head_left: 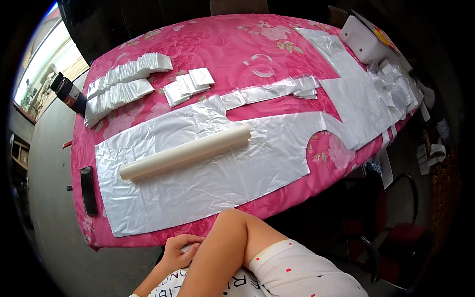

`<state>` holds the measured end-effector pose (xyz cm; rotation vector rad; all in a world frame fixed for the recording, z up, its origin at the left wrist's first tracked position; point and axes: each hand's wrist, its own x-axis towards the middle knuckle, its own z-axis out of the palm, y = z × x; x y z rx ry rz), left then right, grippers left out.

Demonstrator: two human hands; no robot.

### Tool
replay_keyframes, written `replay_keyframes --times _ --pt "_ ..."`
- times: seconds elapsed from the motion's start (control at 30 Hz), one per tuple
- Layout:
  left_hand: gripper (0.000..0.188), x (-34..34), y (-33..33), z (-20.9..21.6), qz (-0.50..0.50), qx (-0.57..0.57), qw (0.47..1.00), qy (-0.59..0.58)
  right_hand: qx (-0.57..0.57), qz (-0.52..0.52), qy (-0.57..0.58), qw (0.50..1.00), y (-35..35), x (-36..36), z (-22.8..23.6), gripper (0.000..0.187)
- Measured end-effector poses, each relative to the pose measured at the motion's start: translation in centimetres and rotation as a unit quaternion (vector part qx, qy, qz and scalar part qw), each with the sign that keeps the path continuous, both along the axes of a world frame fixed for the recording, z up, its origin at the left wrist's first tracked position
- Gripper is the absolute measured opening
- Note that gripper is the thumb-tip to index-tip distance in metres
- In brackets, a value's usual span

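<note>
My left hand (181, 251) is low in front of the table's near edge, next to my crossing right forearm. Its fingers are curled, and their tips pass out of sight behind that forearm, so I cannot make out what they hold. My right arm (225, 247) bends at the elbow near the edge and runs back down; its hand is outside the picture. Beyond them a large white plastic bag (148, 203) lies spread flat, with a curved cutout at its right end. A pale roller-like tube (185, 152) rests slantwise across it, touched by neither hand.
Rows of folded white packets (121, 94) and a smaller stack (189, 86) lie at the far left. A flattened strip (269, 92) and more plastic (358, 99) extend rightward. A black phone (88, 190), dark bottle (68, 94), white box (363, 42) and red chair (405, 237) surround these.
</note>
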<state>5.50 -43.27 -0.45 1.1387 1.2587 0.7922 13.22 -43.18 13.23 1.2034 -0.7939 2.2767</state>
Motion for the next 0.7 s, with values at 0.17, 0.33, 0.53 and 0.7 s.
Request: replay_keyframes --times 0.17,0.33,0.53,0.7 --pt "0.019 0.5 -1.0 -1.0 0.017 -0.026 0.999 -0.007 0.002 -0.018 0.008 1.0 -0.5 0.8 0.0 0.026" --pt "0.02 1.4 -0.5 -0.2 -0.027 -0.009 0.999 0.024 -0.006 -0.024 0.011 1.0 -0.7 1.6 -0.2 0.025" --pt "0.021 1.5 -0.7 0.1 -0.034 -0.025 0.999 0.035 -0.007 -0.031 0.01 0.999 -0.8 1.9 -0.3 0.025" --pt "0.02 1.9 -0.3 0.4 -0.043 -0.034 0.998 0.045 -0.011 -0.031 0.011 0.999 -0.7 2.0 -0.5 0.025"
